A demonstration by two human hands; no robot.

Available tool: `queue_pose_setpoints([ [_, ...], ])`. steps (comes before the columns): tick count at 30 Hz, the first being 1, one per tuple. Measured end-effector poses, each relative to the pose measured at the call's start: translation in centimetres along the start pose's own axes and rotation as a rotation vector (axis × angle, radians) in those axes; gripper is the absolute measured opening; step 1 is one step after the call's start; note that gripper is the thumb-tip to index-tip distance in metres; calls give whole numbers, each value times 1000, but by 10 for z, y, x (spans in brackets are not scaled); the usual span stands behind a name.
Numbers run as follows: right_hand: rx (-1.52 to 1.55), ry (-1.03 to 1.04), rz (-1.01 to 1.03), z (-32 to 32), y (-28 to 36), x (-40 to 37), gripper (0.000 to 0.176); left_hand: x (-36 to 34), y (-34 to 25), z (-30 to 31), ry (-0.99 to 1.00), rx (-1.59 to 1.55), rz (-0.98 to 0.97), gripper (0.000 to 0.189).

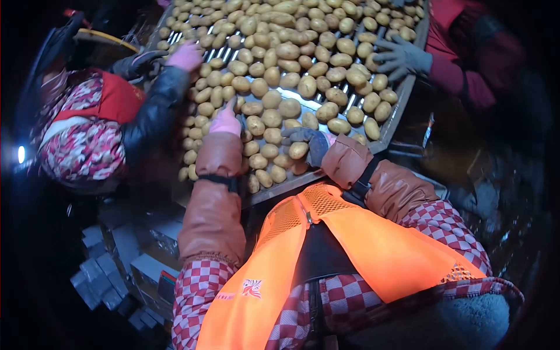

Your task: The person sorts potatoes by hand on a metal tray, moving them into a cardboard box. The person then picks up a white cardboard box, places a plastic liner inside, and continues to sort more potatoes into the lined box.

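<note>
We reach over the near edge of a slatted metal tabletop point(286, 186), where yellow-brown oval potatoes point(271, 99) lie loose, packed closely beyond our hands and thinner just past our right one. The raised rim probably serves to stop them rolling off toward us.

Our left hand, in a pink glove point(226, 122), lies back upward among the potatoes, a finger pointing away from us, perhaps because a narrow reach fits between neighbours. Its underside is hidden, so we cannot tell whether it grasps anything. Our right hand, in a dark blue-grey glove point(315, 146), sits low by the near rim, fingers bent beside one potato point(298, 150); we cannot tell whether they grip it or only rest against it. That low position suits potatoes lying close to the edge.

Between and beyond our hands, a smooth metal patch point(290, 93) shows, with open slats point(224, 53) farther off, which would likely let loose dirt fall through. Brown sleeve covers point(213, 219) sheathe our forearms, presumably against soil. Past our left hand, a co-worker's pink-gloved hand point(185, 56) is over the potatoes; beyond our right, another's grey-gloved hand point(402, 57) spreads at the far-side potatoes.
</note>
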State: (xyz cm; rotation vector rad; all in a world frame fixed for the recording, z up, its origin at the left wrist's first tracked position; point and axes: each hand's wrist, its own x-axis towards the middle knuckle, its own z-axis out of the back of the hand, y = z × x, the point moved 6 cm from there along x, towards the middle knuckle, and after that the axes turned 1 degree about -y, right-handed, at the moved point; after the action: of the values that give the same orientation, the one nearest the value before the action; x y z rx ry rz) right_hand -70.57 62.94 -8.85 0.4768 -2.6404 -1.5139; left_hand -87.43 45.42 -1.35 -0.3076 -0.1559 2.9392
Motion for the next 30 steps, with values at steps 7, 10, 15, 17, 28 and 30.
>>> queue_pose_setpoints([
  [7,266,-249,-213,-13,31,-52,54,-22,-7,-10,125,-537,2,58],
  [10,483,-234,-47,-20,36,-51,58,-68,-51,-47,253,-680,-533,62],
  [15,165,-617,-2,28,84,-104,41,-101,-59,-27,-66,-35,-791,61],
  [17,161,-710,231,91,96,-157,32,-102,-15,-36,-116,169,-752,60],
  [28,-885,-789,123,114,117,-47,43,-99,77,-83,-154,-25,-110,63],
  [30,-1112,-602,-13,63,123,14,53,-101,72,-79,-137,-9,-88,61],
])
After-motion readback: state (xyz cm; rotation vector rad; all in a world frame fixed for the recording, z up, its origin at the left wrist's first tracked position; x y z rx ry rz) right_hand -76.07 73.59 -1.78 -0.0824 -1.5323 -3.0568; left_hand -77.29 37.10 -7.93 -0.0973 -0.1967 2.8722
